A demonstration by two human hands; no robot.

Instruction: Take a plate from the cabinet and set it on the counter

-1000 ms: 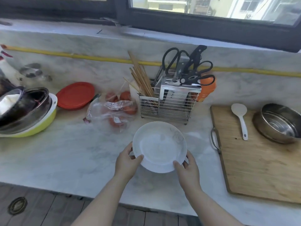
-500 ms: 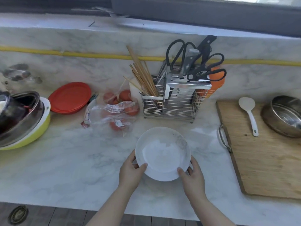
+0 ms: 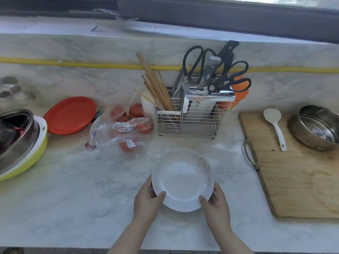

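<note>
A white plate (image 3: 183, 178) with a faint grey pattern on its rim is over the marble counter (image 3: 77, 198), near its front edge. My left hand (image 3: 146, 202) grips the plate's near left rim, thumb on top. My right hand (image 3: 216, 208) grips the near right rim the same way. Whether the plate touches the counter I cannot tell. No cabinet is in view.
Behind the plate stands a wire rack (image 3: 190, 114) with chopsticks, scissors and knives. A bag of tomatoes (image 3: 128, 131) and a red lid (image 3: 70, 115) lie at the left, beside stacked bowls (image 3: 20, 142). A wooden cutting board (image 3: 300, 167) with a white spoon (image 3: 275, 125) and steel bowl (image 3: 317, 127) is at the right.
Both hands have kept hold of the plate and brought it lower and closer to the counter's front. The view has tilted down, and the window is nearly out of sight.
</note>
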